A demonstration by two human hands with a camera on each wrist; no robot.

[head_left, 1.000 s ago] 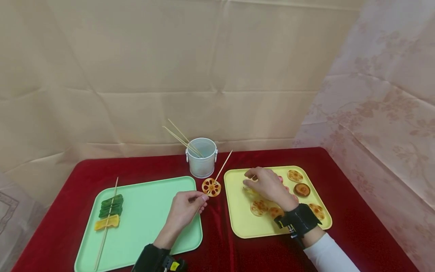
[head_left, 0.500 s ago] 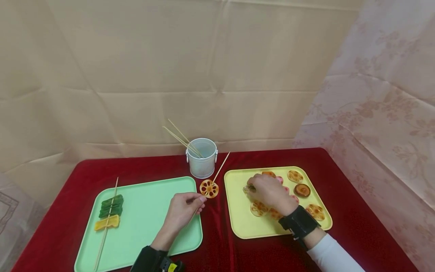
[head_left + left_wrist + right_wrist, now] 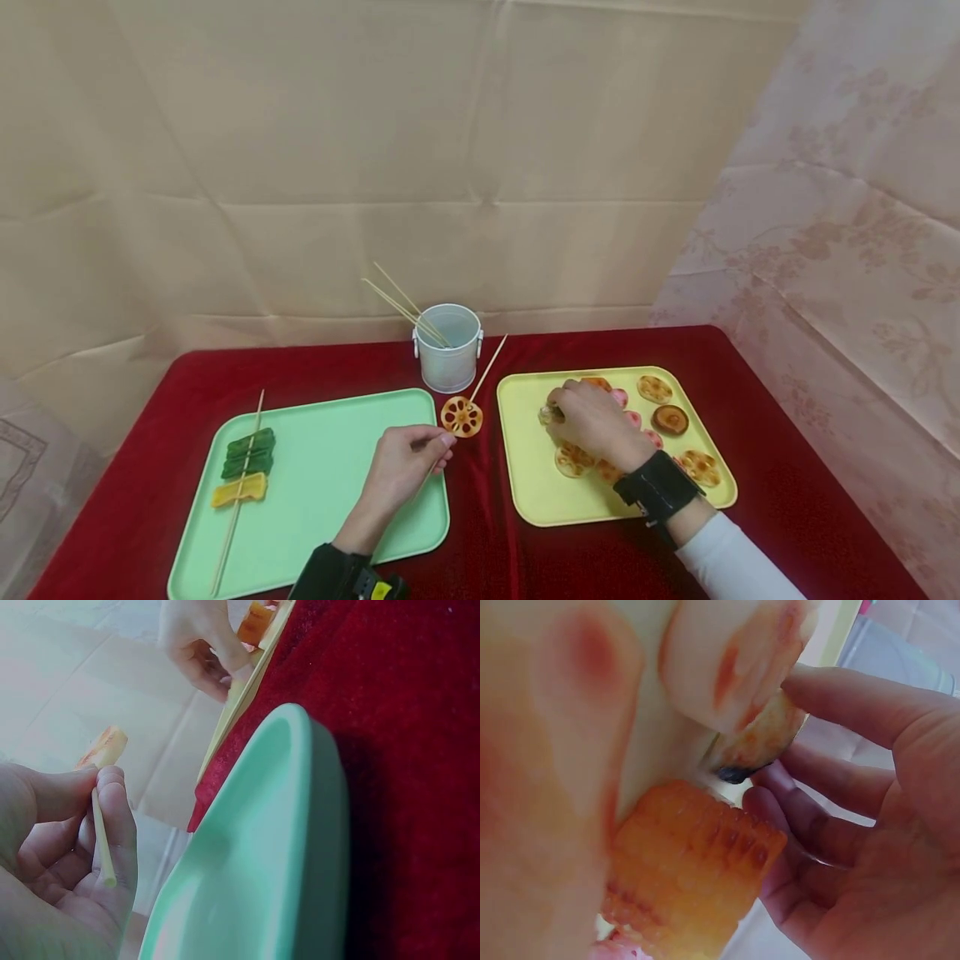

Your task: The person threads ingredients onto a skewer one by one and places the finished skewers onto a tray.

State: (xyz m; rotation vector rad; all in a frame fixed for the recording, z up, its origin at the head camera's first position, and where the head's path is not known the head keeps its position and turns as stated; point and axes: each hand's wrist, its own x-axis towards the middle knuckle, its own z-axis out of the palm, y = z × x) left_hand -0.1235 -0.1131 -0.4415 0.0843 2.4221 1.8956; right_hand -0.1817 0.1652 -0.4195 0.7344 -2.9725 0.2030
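My left hand [image 3: 401,467] pinches a thin wooden skewer [image 3: 489,367] between thumb and fingertips. A browned lotus root slice [image 3: 462,416] is on it, just beyond the fingertips. Over the yellow tray [image 3: 543,508], my right hand [image 3: 592,423] has its fingers curled down around a pale, browned slice with a dark edge [image 3: 761,735]; its kind is unclear. In the right wrist view, an orange corn piece [image 3: 697,862] lies beside those fingers. More browned slices [image 3: 572,461], pink pieces [image 3: 633,418] and a mushroom cap [image 3: 670,420] share the tray, some partly hidden by the hand.
On the left, a green tray [image 3: 337,517] bears a skewer threaded with green pieces [image 3: 249,454] and a yellow piece [image 3: 240,490]. A small white bucket [image 3: 447,367] with several bare skewers [image 3: 405,304] stands at the back. Red cloth [image 3: 480,533] covers the table.
My right hand has lowered to the tray, and its fingers have closed on the pale slice. The left hand has tipped the skewer slightly, shifting the lotus root slice a little left.
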